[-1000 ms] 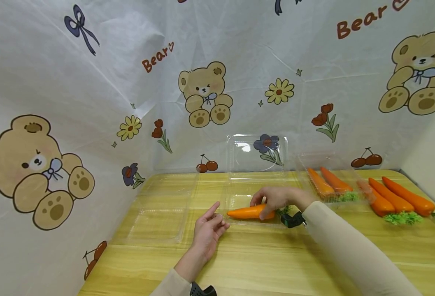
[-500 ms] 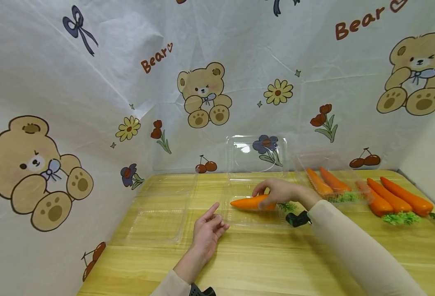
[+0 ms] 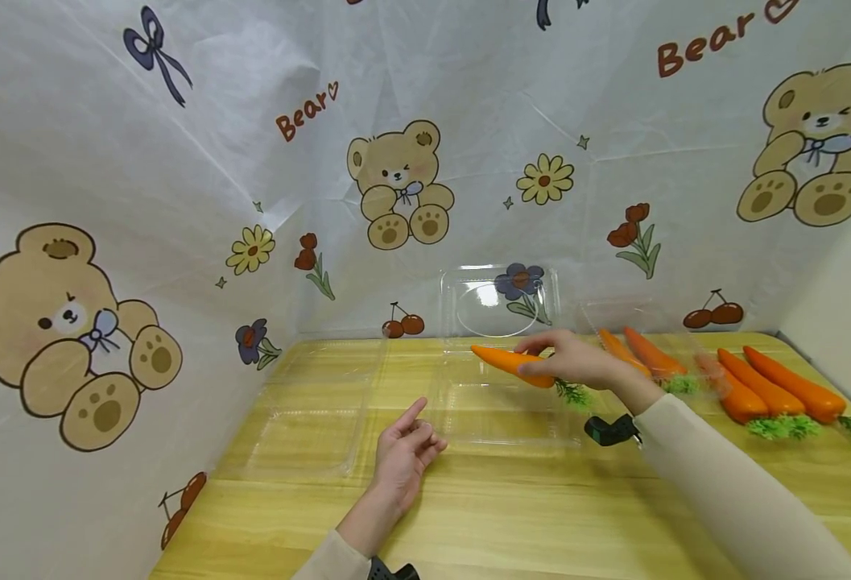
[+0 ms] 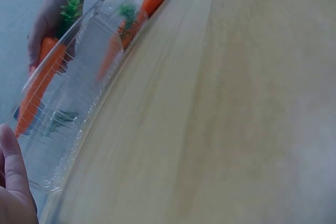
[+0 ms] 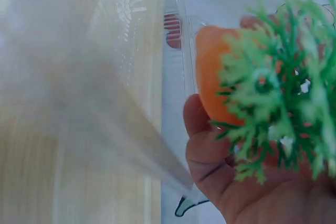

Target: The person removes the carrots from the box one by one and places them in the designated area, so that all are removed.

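Observation:
My right hand grips an orange carrot with green leaves near its thick end. The carrot is held tilted, tip to the left and a little raised, above a clear plastic clamshell box. That box stands with its lid upright at the back. In the right wrist view, the green leaves cover much of the carrot and hand. By the box's front left corner lies my left hand, index finger extended and the others loosely bent, holding nothing. Whether it touches the box is unclear.
Another clear box lies open on the left of the wooden table. At the right, a clear box holds two carrots. Several more carrots lie beside it. A patterned cloth hangs behind.
My right hand has lifted the carrot up from the middle box, moving back and slightly right, and the carrot has tilted. My left hand has hardly moved.

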`<action>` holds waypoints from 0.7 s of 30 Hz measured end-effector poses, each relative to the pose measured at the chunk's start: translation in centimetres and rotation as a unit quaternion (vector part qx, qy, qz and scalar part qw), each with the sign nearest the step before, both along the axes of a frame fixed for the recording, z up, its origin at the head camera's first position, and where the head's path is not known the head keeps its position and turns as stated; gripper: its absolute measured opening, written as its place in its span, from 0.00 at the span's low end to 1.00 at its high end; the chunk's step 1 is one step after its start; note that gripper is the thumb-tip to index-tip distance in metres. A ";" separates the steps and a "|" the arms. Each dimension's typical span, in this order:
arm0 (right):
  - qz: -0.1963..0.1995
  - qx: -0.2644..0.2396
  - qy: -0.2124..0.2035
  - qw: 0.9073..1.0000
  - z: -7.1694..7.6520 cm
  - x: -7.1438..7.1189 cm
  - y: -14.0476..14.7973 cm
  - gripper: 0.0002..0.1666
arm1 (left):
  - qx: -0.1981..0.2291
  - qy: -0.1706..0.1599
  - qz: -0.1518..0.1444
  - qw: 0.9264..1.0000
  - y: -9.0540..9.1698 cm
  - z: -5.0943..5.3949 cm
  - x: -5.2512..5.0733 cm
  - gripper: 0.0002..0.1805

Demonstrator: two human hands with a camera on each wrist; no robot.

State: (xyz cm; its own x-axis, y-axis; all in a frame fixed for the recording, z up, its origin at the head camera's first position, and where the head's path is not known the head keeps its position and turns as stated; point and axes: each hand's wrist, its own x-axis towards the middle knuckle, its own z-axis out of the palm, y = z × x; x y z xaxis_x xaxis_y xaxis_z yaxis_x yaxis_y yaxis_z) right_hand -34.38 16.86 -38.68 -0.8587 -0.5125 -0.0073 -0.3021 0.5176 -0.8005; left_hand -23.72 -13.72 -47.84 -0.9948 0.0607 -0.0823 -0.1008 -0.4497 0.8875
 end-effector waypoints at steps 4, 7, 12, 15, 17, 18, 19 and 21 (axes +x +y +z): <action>-0.029 -0.014 -0.009 0.999 0.0 0.3 1.1 0.28 | -0.001 0.005 -0.003 1.000 0.0 0.0 0.0 0.33; -0.044 -0.014 -0.008 0.999 -0.1 0.5 1.9 0.30 | 0.000 -0.001 0.001 1.000 0.0 0.0 -0.1 0.33; -0.061 -0.015 -0.012 0.998 -0.1 0.9 3.2 0.34 | -0.001 -0.011 0.007 1.000 0.0 0.1 -0.2 0.32; -0.069 -0.020 -0.019 0.997 0.0 1.2 3.7 0.35 | -0.002 -0.014 0.007 1.000 0.1 0.1 -0.2 0.32; -0.075 -0.022 -0.019 0.997 0.0 1.4 4.0 0.35 | -0.001 -0.015 0.006 1.000 0.0 0.1 -0.2 0.32; -0.077 -0.022 -0.020 0.997 0.1 1.6 4.1 0.35 | -0.001 -0.015 0.005 1.000 0.0 0.1 -0.2 0.33; -0.079 -0.022 -0.019 0.996 0.2 1.7 4.2 0.35 | -0.001 -0.014 0.004 1.000 0.0 0.1 -0.2 0.33; -0.081 -0.022 -0.013 0.996 0.4 1.9 4.3 0.34 | -0.002 -0.012 0.003 1.000 0.0 0.1 -0.1 0.33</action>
State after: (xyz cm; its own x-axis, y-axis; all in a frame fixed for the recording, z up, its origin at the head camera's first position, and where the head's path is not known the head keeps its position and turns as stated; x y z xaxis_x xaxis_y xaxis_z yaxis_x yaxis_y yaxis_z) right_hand -32.49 21.19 -38.26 -0.9301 -0.3672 -0.0108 -0.1968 0.5229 -0.8293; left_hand -23.87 -13.77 -47.76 -0.9929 0.0542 -0.1061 -0.1192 -0.4475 0.8863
